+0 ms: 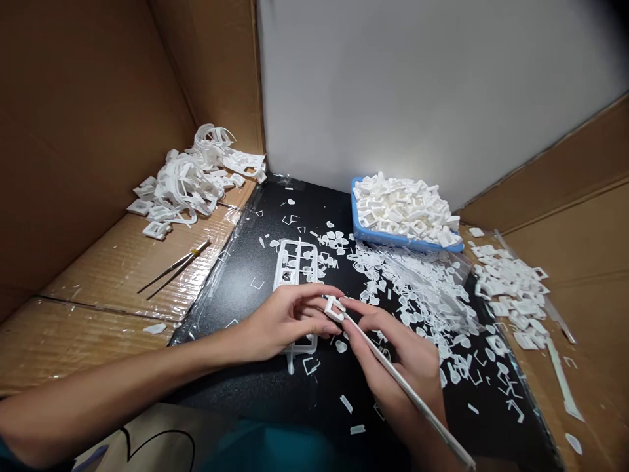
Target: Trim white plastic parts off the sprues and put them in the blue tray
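Note:
My left hand (289,318) pinches a small white plastic frame (334,308) between thumb and fingers. In my right hand (400,357) lies a long, thin, pale stick-like tool (410,392), its shaft running back along the palm towards the lower right. The tool's tip meets the frame's right side, close to my right fingertips; its exact shape is hidden. Beneath my left hand, a white lattice-like plastic frame (278,270) lies on the black work surface (230,278), partly covered by the hand.
A blue tray (356,219) heaped with white parts stands at the back. Thin white scraps (422,295) litter the surface. More white parts pile up on the left cardboard (181,180) and at the right (511,282). Tweezers (177,265) lie on the left.

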Demonstrator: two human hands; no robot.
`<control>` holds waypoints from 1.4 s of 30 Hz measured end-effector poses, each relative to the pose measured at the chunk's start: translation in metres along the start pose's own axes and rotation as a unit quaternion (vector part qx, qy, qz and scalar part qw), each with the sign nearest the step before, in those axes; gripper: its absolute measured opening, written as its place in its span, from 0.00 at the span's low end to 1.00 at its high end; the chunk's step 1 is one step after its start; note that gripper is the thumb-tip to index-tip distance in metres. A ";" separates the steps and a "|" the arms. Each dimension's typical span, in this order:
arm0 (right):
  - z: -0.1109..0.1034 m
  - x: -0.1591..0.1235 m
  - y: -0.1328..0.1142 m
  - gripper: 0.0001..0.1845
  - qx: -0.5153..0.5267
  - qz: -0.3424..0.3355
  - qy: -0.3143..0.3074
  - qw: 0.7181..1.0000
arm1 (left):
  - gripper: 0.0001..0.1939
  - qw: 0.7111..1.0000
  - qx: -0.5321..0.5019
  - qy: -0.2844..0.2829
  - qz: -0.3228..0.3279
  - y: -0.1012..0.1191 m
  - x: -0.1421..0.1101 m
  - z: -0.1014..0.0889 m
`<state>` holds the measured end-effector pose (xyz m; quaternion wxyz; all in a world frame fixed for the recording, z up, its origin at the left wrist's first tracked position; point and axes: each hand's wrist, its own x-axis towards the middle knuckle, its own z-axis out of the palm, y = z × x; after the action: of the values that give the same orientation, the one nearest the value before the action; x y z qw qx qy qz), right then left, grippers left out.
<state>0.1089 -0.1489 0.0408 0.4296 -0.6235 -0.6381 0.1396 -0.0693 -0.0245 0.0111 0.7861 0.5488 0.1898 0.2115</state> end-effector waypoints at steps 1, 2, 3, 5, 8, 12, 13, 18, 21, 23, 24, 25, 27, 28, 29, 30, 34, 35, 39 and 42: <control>0.000 0.000 0.000 0.09 -0.006 -0.002 -0.001 1.000 | 0.20 1.000 0.018 0.004 0.003 0.000 -0.001 0.000; -0.001 0.000 -0.001 0.08 -0.012 -0.006 -0.003 1.000 | 0.21 0.999 0.034 0.011 0.003 0.000 -0.001 0.000; -0.001 0.001 -0.002 0.08 -0.016 -0.011 -0.005 1.000 | 0.20 0.999 0.049 0.019 0.003 0.000 -0.002 0.001; -0.002 0.003 -0.004 0.08 -0.025 -0.019 -0.014 0.999 | 0.18 0.997 0.068 0.034 0.002 0.000 -0.002 0.001; -0.002 0.006 -0.006 0.08 -0.027 -0.031 -0.023 0.999 | 0.16 0.996 0.072 0.048 0.007 0.001 -0.002 0.002; -0.003 0.010 -0.007 0.09 -0.017 -0.035 -0.041 0.998 | 0.12 0.993 0.099 0.052 0.025 0.003 -0.002 0.002; -0.003 0.010 -0.007 0.09 -0.012 -0.033 -0.048 0.998 | 0.12 0.992 0.112 0.051 0.029 0.004 -0.002 0.001; -0.009 0.013 -0.005 0.07 0.000 -0.051 -0.072 0.996 | 0.11 0.975 0.214 0.039 0.047 0.005 -0.002 -0.003; -0.015 0.015 -0.002 0.08 -0.015 -0.074 -0.112 0.991 | 0.13 0.961 0.269 0.033 0.050 0.003 -0.002 -0.006; -0.018 0.017 0.000 0.09 -0.041 -0.088 -0.142 0.985 | 0.14 0.957 0.283 0.022 0.050 0.002 -0.002 -0.008; -0.018 0.018 0.000 0.10 -0.060 -0.099 -0.151 0.982 | 0.14 0.958 0.283 0.014 0.051 0.001 -0.002 -0.008; -0.017 0.018 0.000 0.10 -0.082 -0.116 -0.155 0.978 | 0.15 0.959 0.279 0.006 0.051 0.001 -0.001 -0.008; -0.014 0.018 0.000 0.12 -0.137 -0.154 -0.150 0.967 | 0.15 0.962 0.267 -0.005 0.050 0.001 -0.001 -0.009; -0.011 0.018 -0.001 0.13 -0.168 -0.170 -0.143 0.961 | 0.15 0.964 0.262 -0.007 0.051 0.001 0.000 -0.009; -0.009 0.019 -0.002 0.14 -0.197 -0.186 -0.136 0.953 | 0.14 0.964 0.260 -0.006 0.052 0.001 0.000 -0.010; -0.006 0.019 -0.004 0.15 -0.225 -0.202 -0.130 0.944 | 0.14 0.964 0.261 -0.005 0.052 0.001 0.000 -0.010; -0.002 0.025 -0.011 0.18 -0.282 -0.244 -0.142 0.917 | 0.14 0.961 0.272 -0.014 0.041 0.004 0.002 -0.014; -0.002 0.026 -0.012 0.19 -0.282 -0.244 -0.150 0.916 | 0.14 0.961 0.273 -0.016 0.037 0.004 0.003 -0.014; -0.004 0.025 -0.008 0.19 -0.250 -0.228 -0.169 0.926 | 0.11 0.965 0.262 -0.013 0.030 0.006 0.004 -0.015; -0.004 0.019 0.002 0.16 -0.185 -0.207 -0.149 0.949 | 0.09 0.980 0.199 -0.012 0.023 0.006 0.005 -0.014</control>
<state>0.1156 -0.1321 0.0493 0.2261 -0.5184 -0.8245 0.0179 -0.0728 -0.0093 0.0115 0.6580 0.7015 0.2056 0.1809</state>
